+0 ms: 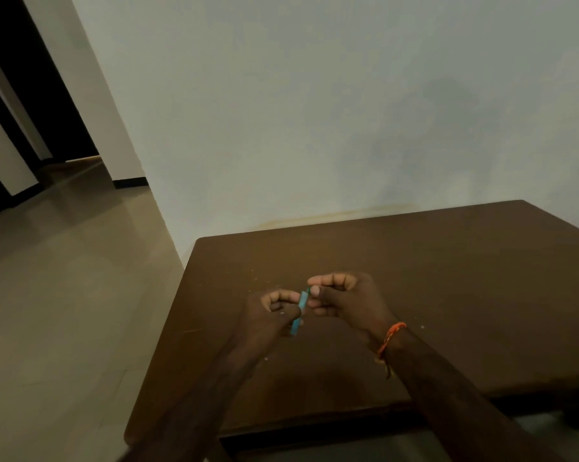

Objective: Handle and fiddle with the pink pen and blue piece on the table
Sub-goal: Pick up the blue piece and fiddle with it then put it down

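Both hands hover together above the brown table [448,278]. A slim blue piece [299,311] stands nearly upright between them. My left hand [268,318] is curled around its lower part. My right hand [344,301] pinches its top end between thumb and fingertips; an orange thread band circles that wrist. No pink pen shows in this view; whether one is hidden inside a hand I cannot tell.
The table stands against a pale wall [314,111], with its left and front edges close to my arms. Small light specks lie scattered on the tabletop. A tiled floor [64,295] stretches to the left toward a dark doorway.
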